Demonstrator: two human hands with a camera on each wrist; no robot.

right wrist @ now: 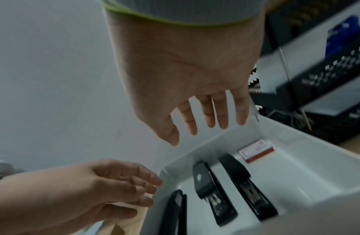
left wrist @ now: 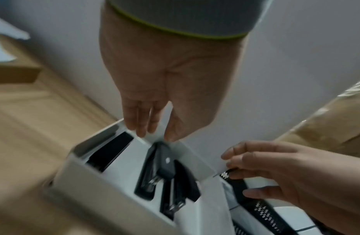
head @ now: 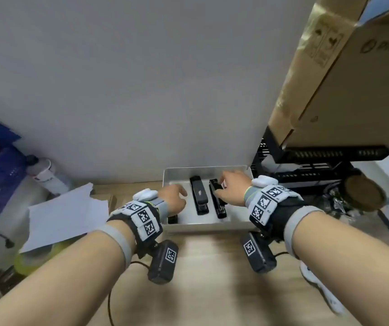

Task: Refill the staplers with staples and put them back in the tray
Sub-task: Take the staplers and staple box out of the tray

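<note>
A shallow white tray [head: 203,228] stands on the wooden table against the wall, with three black staplers lying in it. The left stapler [head: 172,218] is mostly hidden under my left hand [head: 181,196], the middle stapler [head: 199,196] lies free, and the right stapler [head: 218,203] sits under my right hand [head: 221,187]. In the right wrist view my right hand [right wrist: 195,132] hovers above the tray [right wrist: 315,159] with fingers spread, holding nothing. A red-and-white staple box [right wrist: 256,150] lies in the far corner. My left hand [left wrist: 154,133] is empty, fingers straight over the tray's far rim.
Loose white papers [head: 66,215] lie left of the tray over something yellow. A white bottle [head: 45,175] stands by the wall. A black mesh rack [head: 318,165] with a large cardboard box [head: 344,78] on it flanks the tray's right side. Bare wooden tabletop [head: 212,278] lies in front.
</note>
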